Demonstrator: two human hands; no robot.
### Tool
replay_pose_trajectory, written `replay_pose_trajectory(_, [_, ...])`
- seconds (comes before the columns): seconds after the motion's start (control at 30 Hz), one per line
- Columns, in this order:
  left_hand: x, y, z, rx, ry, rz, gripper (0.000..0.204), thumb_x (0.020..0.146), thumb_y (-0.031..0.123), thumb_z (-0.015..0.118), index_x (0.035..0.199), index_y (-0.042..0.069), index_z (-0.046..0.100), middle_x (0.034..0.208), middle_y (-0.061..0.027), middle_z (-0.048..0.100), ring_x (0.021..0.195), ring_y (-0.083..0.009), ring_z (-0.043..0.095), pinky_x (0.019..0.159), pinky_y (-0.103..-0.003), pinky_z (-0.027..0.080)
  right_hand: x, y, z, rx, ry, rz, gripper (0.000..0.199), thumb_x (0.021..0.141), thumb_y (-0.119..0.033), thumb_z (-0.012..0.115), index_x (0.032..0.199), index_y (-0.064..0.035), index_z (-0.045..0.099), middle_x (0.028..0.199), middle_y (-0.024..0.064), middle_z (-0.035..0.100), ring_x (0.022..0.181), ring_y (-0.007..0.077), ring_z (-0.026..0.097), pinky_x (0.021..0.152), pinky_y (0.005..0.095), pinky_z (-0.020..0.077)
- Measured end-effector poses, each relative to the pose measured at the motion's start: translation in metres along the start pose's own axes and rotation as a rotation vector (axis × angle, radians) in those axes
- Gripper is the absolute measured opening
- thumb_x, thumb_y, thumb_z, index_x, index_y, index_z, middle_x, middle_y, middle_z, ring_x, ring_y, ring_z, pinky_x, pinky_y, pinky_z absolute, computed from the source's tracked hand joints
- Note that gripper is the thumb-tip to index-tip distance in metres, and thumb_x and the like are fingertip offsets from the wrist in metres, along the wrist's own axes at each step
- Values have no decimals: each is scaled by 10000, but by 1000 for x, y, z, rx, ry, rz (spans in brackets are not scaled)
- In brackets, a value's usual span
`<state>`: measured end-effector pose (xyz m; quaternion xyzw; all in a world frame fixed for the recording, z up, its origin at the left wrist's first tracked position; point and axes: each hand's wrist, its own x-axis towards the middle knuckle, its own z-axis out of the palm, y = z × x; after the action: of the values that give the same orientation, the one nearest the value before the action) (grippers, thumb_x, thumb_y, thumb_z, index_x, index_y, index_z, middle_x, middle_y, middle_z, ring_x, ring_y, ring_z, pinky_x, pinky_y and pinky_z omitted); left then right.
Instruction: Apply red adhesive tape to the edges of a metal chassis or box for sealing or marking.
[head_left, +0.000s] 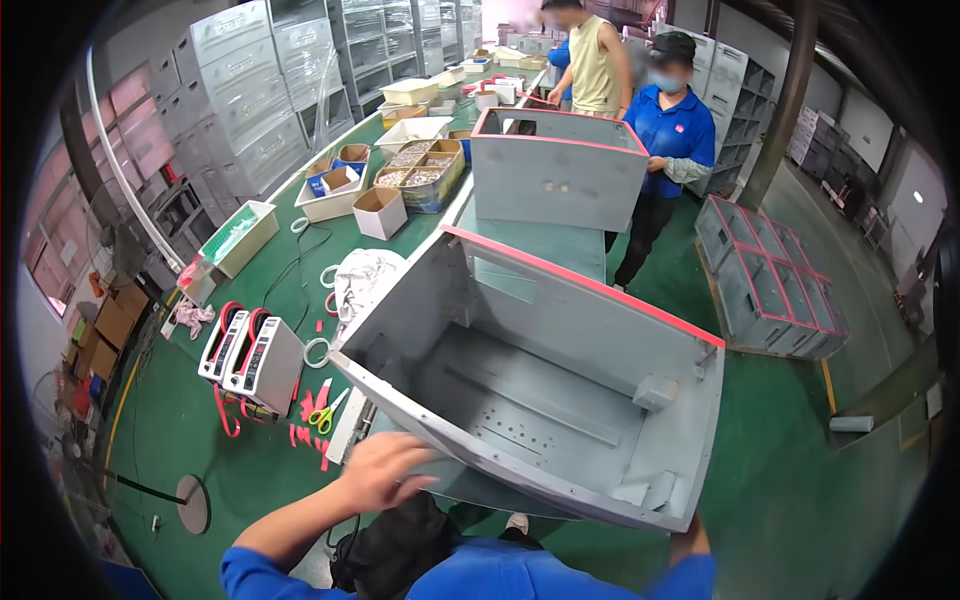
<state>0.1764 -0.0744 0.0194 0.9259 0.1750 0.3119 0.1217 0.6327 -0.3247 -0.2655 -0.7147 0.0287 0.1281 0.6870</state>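
A large grey sheet-metal cabinet box [520, 380] lies tilted in front of me, its open side facing up. Red tape runs along its far rim. Slots and small round holes mark its inner floor, and small box-shaped brackets sit inside at the right. Beside its near left edge is my left hand [385, 472], with fingers loosely bent and apart and nothing visible in them. I cannot tell whether it touches the metal. My right hand [692, 535] reaches below the near right corner, where the cabinet hides its fingers.
Left on the green bench stand two tape dispensers [252, 350], yellow-green scissors [326, 412] and red tape strips [306, 433]. Beyond are a white cloth [364, 284] and parts boxes [425, 172]. Another grey cabinet [556, 170] stands ahead, a co-worker [676, 130] beside it. Stacked cabinets [765, 280] fill the right.
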Motion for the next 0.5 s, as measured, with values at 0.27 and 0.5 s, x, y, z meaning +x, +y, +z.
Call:
replay_pose_trajectory(0.27, [-398,-85,57,-240,-92,-1844,260,837,230,507,963,10,567,729,-95,582,667,-178,561,598,-302,459,-220,106,-52,-644,-126,507,539,906,-371,270,1200,67,381,1114,243,512,1078,327,482,902,398,390])
replay_pose_trajectory(0.5, [-457,-123,76,-583,-386,-1694,281,820,277,502,965,53,590,784,-98,602,709,-218,577,620,-339,466,-388,121,13,-980,-561,673,526,908,-360,270,1197,62,389,1109,253,515,1084,335,481,897,396,394])
